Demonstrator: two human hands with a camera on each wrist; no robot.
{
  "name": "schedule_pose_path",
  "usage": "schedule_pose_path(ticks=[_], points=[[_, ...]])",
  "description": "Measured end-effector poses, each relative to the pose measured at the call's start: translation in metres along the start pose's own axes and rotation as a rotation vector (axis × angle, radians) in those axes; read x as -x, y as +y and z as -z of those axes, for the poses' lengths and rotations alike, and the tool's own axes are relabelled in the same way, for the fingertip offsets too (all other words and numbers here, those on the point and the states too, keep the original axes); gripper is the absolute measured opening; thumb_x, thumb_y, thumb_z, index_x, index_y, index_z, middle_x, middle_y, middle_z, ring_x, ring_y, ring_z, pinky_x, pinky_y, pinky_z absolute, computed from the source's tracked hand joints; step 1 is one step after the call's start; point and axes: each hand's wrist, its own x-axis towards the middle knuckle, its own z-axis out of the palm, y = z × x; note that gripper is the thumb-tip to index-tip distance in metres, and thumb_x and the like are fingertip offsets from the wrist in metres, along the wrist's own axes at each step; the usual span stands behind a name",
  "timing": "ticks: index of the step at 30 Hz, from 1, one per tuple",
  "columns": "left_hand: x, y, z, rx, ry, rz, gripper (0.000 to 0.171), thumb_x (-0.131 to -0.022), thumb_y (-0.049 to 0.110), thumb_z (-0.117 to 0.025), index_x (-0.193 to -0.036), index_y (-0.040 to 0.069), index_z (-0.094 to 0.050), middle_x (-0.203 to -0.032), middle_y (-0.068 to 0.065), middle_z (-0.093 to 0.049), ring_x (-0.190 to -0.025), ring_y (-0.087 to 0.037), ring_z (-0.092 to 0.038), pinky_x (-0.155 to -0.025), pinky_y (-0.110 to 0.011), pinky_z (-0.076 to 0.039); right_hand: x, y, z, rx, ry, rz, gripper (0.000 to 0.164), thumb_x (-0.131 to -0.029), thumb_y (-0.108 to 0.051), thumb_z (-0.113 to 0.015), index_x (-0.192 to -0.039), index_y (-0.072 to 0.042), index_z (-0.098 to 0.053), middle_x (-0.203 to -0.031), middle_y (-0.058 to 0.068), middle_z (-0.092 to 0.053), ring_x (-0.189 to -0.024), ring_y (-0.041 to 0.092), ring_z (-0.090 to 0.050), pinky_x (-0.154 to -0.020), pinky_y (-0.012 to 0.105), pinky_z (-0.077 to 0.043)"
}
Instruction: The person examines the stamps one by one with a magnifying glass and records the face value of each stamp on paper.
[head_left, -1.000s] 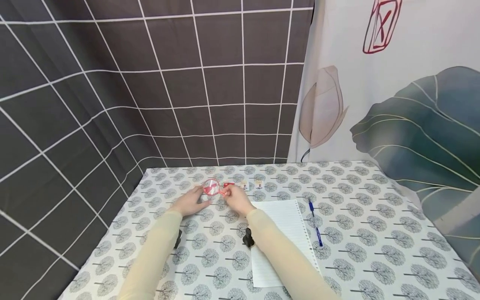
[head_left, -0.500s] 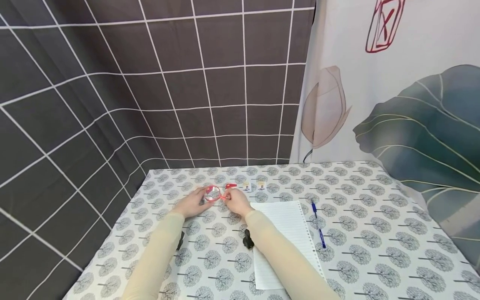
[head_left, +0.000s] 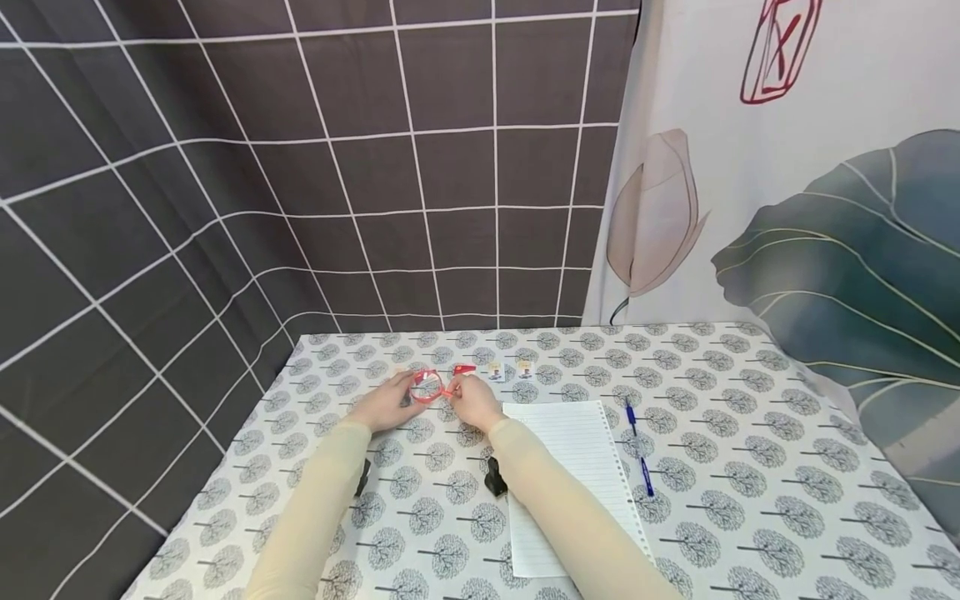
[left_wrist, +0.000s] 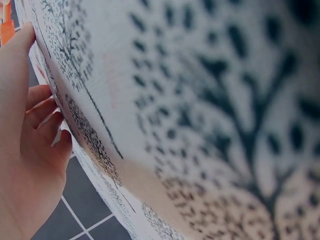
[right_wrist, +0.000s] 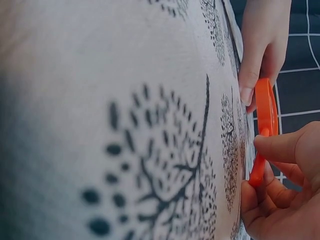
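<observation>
The red-orange magnifier (right_wrist: 263,105) is located at the far part of the tablecloth (head_left: 712,467), in front of the dark gridded curtain (head_left: 457,242). Its handle is pinched by the thumb and fingers of the right hand (head_left: 476,404), and the ring is pointed toward the left hand (head_left: 382,404). The left hand is placed just beside the ring with relaxed fingers; no object is seen to be grasped by it. Whether the ring is touched by the left thumb cannot be told.

A red patch (head_left: 417,377) is seen at the upper left of the ring; its nature cannot be identified.

Progress is judged as follows. The magnifier has been taken up, and viewing through the lens appears to be in hand. Completion of this step cannot be confirmed. A red item (head_left: 464,368) and two small cards, the left card (head_left: 495,372) and the right card (head_left: 524,369), are set in a row beyond the right hand, outside the lens. If these are also to be viewed, that portion is outstanding. No writing can be made out on the lined paper (head_left: 573,433), which is crossed by the right forearm. The blue pens (head_left: 647,477) are left unheld beside it
</observation>
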Motion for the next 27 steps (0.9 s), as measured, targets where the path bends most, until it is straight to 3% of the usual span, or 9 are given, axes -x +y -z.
schedule_pose_path(ticks=[27], points=[[0.0015,0.0012,-0.0015,0.007,0.017,-0.022,0.078,-0.097,0.051,-0.061,-0.148,-0.005,-0.043,-0.155,-0.021,-0.041,-0.141,-0.039,-0.041,-0.114,-0.054,-0.037,0.0014,0.0033,-0.0014,-0.038,0.003,-0.026,0.005,-0.095,-0.007,-0.067,-0.1,-0.007,-0.068,-0.091,0.006,-0.067,-0.081,0.02,-0.062,-0.079,0.037,-0.055]])
